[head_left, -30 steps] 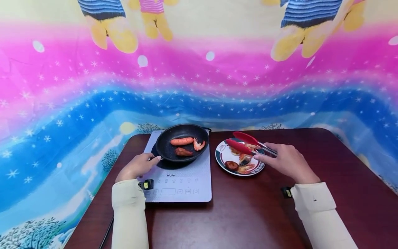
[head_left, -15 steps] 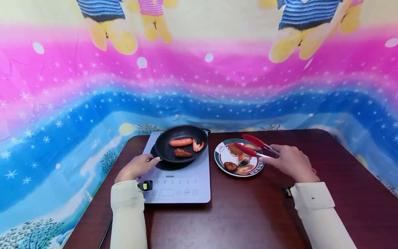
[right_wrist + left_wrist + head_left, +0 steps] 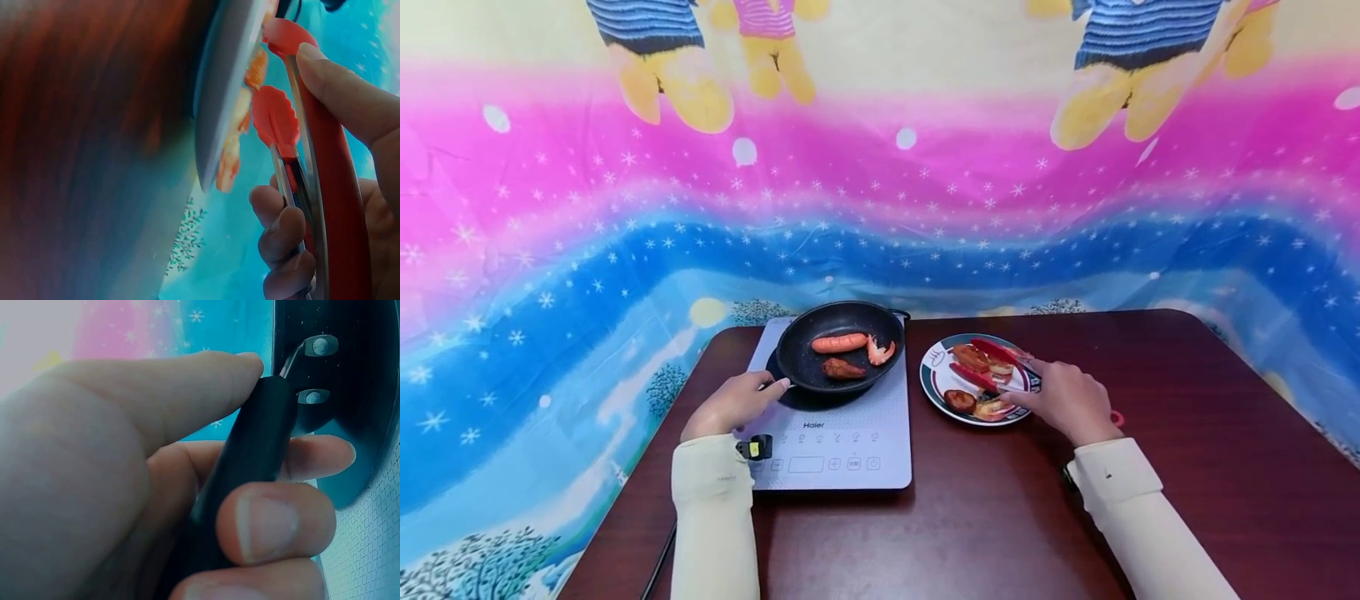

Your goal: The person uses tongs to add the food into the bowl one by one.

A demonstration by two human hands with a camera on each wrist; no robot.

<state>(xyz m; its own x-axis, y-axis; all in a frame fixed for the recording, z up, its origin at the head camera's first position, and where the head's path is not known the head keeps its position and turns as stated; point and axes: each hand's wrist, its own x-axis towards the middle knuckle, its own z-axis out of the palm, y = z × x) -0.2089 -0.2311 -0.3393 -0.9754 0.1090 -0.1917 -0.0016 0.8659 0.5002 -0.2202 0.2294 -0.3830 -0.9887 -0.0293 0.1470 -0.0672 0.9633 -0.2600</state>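
My left hand (image 3: 733, 404) grips the dark handle (image 3: 259, 431) of a black frying pan (image 3: 801, 358), fingers wrapped round it in the left wrist view. In the pan lie a scored sausage (image 3: 838, 343), a shrimp (image 3: 879, 352) and a browned piece of meat (image 3: 842, 369). My right hand (image 3: 1071, 404) holds red-tipped metal tongs (image 3: 334, 181), thumb on one arm and fingers curled round the other. The tong tips are spread low over a patterned plate (image 3: 934, 385), on either side of a browned piece of food (image 3: 972, 358). A round brown slice (image 3: 959, 401) lies near the plate's front.
Under the pan is a white induction cooktop (image 3: 850, 437) with touch controls along its front. A cable (image 3: 658, 558) runs down at its left. The plate stands right of the cooktop on the dark brown table (image 3: 985, 517). A printed cloth (image 3: 880, 167) hangs behind.
My right hand has lowered the tongs and shifted left, bringing the tips from above the plate's right part down around the browned food. The left hand and pan stay about the same.
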